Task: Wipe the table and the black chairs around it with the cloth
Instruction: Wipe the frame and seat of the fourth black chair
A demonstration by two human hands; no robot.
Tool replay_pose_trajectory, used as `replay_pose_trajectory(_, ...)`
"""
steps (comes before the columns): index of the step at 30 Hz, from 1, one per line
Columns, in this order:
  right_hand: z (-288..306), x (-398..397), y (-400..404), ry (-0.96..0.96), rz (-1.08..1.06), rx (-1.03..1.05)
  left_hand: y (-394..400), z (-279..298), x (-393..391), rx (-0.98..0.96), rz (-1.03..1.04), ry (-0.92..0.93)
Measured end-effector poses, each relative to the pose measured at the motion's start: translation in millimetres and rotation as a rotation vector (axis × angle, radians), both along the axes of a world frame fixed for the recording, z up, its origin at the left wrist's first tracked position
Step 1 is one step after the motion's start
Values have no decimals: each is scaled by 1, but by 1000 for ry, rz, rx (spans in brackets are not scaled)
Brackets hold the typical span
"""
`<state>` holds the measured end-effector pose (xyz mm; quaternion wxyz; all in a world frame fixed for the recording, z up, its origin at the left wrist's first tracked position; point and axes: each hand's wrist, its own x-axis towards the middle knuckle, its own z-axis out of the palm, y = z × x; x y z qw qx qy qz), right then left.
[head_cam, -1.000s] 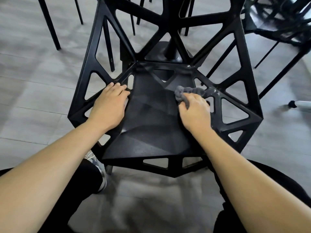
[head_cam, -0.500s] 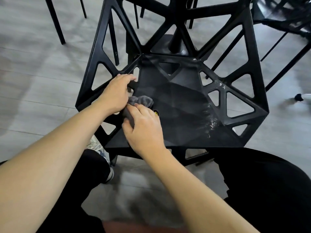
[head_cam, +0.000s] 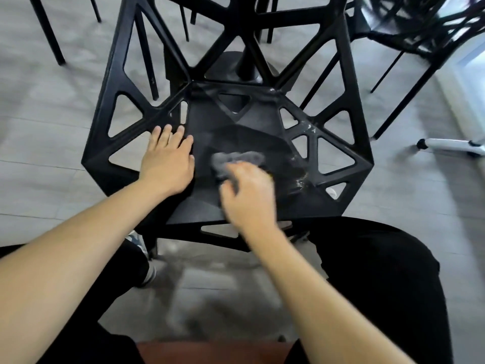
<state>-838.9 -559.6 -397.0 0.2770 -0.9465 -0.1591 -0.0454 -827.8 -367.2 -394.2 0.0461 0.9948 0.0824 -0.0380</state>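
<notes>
1. Under you lies a grey plank floor (head_cam: 47,158), its seams running roughly from nine o'clock to three o'clock.
2. At your three o'clock, a white object with a black tip (head_cam: 451,146) lies on the floor; what it is you cannot tell.
3. Your black trousers (head_cam: 380,279) fill the five o'clock corner, and more black cloth shows at seven o'clock.
4. Your shoe (head_cam: 145,264), grey and white with stripes, rests on the floor near seven o'clock.
5. At six o'clock, on the bottom edge, a reddish-brown patch (head_cam: 210,353) shows; it is blurred.
</notes>
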Motion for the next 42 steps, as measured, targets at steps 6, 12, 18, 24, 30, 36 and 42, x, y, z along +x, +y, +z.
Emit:
replay_pose_trajectory(6, 6, -34, 11, -8, 175, 9, 9, 11, 11, -121, 43, 103)
replay_pose_trajectory(12, 10, 8, -112, 47, -80, -93, -32, 5, 6, -230, -14, 24)
replay_pose_trajectory(18, 5, 78, -86, 71, 15, -166, -49, -12, -1, -161, -80, -15)
replay_pose_trajectory(24, -7, 176, -39, 92, 141, -230, -48, -17, -1, -143, -54, -17)
replay_pose_trajectory(30, -5, 222, -22, 77, 212, -225, -47, -17, -1, -163, -43, -6)
replay_pose_trajectory(36, 2, 93, -64, 139, 184, -85, -48, -18, 0, -147, -47, -16)
replay_pose_trajectory(42, 17, -3, -95, 117, 121, -76, -46, -13, -1, -162, -53, 4)
